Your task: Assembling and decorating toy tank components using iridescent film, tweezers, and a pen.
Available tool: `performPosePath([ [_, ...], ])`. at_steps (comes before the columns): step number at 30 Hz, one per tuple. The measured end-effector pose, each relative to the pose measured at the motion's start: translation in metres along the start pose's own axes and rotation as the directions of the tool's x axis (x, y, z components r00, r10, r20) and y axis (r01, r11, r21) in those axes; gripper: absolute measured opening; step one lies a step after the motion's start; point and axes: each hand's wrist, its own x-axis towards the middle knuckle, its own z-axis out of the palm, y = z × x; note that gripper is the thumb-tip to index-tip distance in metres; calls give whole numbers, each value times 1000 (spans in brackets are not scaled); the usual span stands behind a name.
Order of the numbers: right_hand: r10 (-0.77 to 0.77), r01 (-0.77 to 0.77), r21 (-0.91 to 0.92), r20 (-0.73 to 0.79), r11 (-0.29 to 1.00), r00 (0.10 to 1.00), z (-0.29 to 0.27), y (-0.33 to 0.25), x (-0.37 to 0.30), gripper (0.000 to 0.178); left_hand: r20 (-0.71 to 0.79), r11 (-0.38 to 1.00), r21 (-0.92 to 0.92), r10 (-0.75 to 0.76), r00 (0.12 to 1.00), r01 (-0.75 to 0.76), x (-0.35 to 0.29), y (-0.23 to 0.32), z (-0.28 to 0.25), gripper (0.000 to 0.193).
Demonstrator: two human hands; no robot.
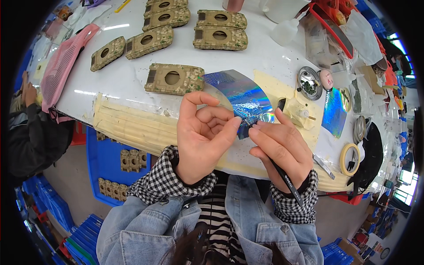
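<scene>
My left hand [202, 134] is closed, thumb and forefinger pinched together; whatever lies between the tips is too small to make out. Close beside it, my right hand [285, 148] grips slim black tweezers [285, 179], whose tips are hidden by the fingers. Both sets of fingertips meet over the lower part of a shiny blue holographic sheet [251, 95]. Just beyond my left hand, a camouflage-painted model tank hull [187, 78] with a round hole in its top rests on the table.
More tank hulls [221, 39] stand farther back. At the right are a round metal dish [310, 83] with dark green bits, a tape roll [350, 159] and a metal blade-like tool [323, 165]. A pink basket [66, 66] stands left; a blue tray [99, 163] holds hulls below. Another person sits far left.
</scene>
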Motion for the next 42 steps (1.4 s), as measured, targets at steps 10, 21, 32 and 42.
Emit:
performPosePath([
  [10,-77,79,-88,28,993,997,0,-4,0,33,15,989,-89,-116,993,117,1,4,-1,40],
  [21,-71,72,-73,20,995,997,-2,-2,-2,33,7,989,-92,-119,993,119,2,3,-1,40],
  [32,-89,74,-206,-64,976,994,3,1,-3,17,20,984,-117,-134,991,136,2,3,-3,40],
  [42,7,-8,-20,-73,1000,997,-9,7,25,13,-41,1000,9,21,999,-20,-1,7,-3,36],
])
